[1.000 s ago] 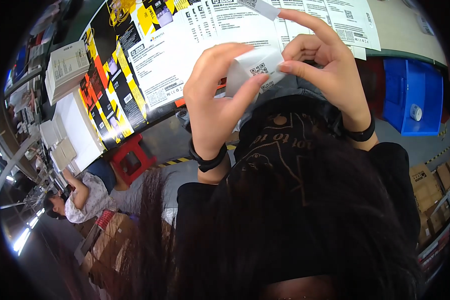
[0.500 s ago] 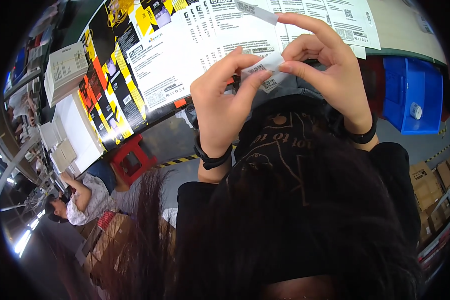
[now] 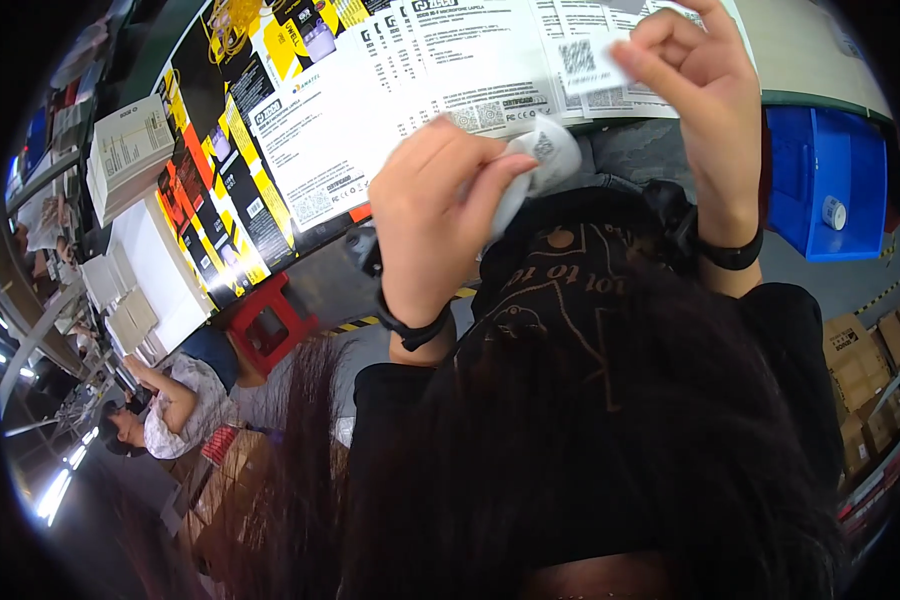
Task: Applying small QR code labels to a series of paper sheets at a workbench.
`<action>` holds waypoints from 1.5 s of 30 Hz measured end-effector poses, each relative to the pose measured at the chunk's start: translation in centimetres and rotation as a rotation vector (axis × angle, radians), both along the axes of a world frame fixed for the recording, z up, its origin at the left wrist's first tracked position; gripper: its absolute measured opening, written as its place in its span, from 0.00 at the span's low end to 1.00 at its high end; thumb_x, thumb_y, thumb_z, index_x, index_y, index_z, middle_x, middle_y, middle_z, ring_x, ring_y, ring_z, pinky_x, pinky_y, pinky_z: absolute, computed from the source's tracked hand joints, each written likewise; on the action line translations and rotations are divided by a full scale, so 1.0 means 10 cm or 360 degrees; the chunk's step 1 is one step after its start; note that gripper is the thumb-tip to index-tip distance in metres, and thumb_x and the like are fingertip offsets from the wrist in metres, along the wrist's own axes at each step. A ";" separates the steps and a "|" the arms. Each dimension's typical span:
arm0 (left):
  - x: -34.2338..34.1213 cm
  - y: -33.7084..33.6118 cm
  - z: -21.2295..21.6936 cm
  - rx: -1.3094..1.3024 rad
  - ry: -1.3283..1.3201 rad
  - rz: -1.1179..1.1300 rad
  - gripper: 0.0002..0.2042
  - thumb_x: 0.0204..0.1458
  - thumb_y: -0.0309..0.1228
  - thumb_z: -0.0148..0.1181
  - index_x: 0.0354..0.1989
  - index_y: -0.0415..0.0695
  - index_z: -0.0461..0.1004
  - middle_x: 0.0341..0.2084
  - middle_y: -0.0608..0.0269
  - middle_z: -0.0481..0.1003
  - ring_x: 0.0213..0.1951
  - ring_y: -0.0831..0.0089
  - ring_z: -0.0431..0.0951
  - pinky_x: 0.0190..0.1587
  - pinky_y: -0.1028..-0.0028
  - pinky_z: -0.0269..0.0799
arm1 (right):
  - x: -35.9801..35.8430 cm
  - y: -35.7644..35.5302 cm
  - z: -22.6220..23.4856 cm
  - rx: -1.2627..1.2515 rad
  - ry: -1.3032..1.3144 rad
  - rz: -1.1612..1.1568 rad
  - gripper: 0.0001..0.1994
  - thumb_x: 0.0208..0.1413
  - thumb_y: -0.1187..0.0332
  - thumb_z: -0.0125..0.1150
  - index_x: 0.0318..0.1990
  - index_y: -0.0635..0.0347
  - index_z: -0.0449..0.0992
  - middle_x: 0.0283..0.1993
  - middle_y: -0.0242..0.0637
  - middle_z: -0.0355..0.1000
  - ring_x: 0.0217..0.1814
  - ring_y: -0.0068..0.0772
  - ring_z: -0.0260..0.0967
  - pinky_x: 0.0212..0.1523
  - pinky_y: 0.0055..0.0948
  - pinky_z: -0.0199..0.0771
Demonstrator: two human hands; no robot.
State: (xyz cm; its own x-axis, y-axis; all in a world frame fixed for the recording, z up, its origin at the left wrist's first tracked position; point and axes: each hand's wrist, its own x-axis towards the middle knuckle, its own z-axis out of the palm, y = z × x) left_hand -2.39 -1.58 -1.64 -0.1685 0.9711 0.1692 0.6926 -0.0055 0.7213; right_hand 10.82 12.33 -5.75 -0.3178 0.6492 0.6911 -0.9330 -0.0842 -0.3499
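Note:
My left hand [image 3: 432, 205] is closed on a curling white strip of labels [image 3: 558, 160], pinched between thumb and fingers, with a black printed square code showing on it. My right hand [image 3: 705, 105] pinches a white label [image 3: 580, 68] with a square code, apart from the strip and above the printed sheets. It is slightly blurred. Under and beyond my hands, overlapping white printed sheets [image 3: 335, 110] cover the work surface. Each wrist has a black band.
Black, yellow and orange printed sheets [image 3: 232, 180] lie at the left, beside a stack of small booklets [image 3: 130, 140]. Yellow rubber bands [image 3: 232, 22] sit at the far left. A blue bin [image 3: 830, 180] holds a white roll [image 3: 833, 212]. A person [image 3: 185, 400] works beyond a red stool [image 3: 270, 320].
My hands were together at the strip; now they are apart. My right hand has moved up and right, carrying a label away, while my left hand keeps the strip.

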 end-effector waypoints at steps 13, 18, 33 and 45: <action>-0.14 -0.12 -0.30 0.0011 0.0519 -0.0137 0.08 0.50 0.27 0.53 0.25 0.40 0.62 0.58 0.44 0.60 0.61 0.54 0.57 0.63 0.53 0.43 | -0.05 -0.09 -0.12 -0.0436 -0.1850 -0.0352 0.22 0.48 0.82 0.58 0.50 0.62 0.59 0.24 0.27 0.65 0.24 0.12 0.63 0.26 0.11 0.61; -0.14 -0.12 -0.32 -0.0034 0.0573 -0.0146 0.07 0.49 0.26 0.53 0.25 0.40 0.62 0.58 0.44 0.60 0.62 0.55 0.56 0.63 0.54 0.43 | -0.09 -0.09 -0.12 -0.0441 -0.1937 -0.0367 0.23 0.48 0.82 0.58 0.51 0.61 0.59 0.24 0.26 0.65 0.23 0.11 0.62 0.25 0.10 0.60; -0.14 -0.12 -0.30 -0.0089 0.0557 -0.0149 0.07 0.48 0.26 0.55 0.24 0.40 0.63 0.58 0.45 0.60 0.63 0.56 0.55 0.63 0.54 0.43 | -0.09 -0.10 -0.10 -0.0463 -0.1997 -0.0351 0.24 0.48 0.82 0.58 0.52 0.61 0.59 0.23 0.27 0.65 0.23 0.12 0.62 0.25 0.10 0.60; -0.15 -0.11 -0.29 -0.0091 0.0576 -0.0152 0.07 0.47 0.26 0.55 0.24 0.40 0.63 0.58 0.44 0.60 0.62 0.56 0.56 0.63 0.54 0.43 | -0.18 -0.17 0.08 0.0038 -0.2666 -0.0805 0.34 0.39 0.72 0.70 0.54 0.60 0.58 0.28 0.33 0.64 0.26 0.19 0.62 0.24 0.17 0.62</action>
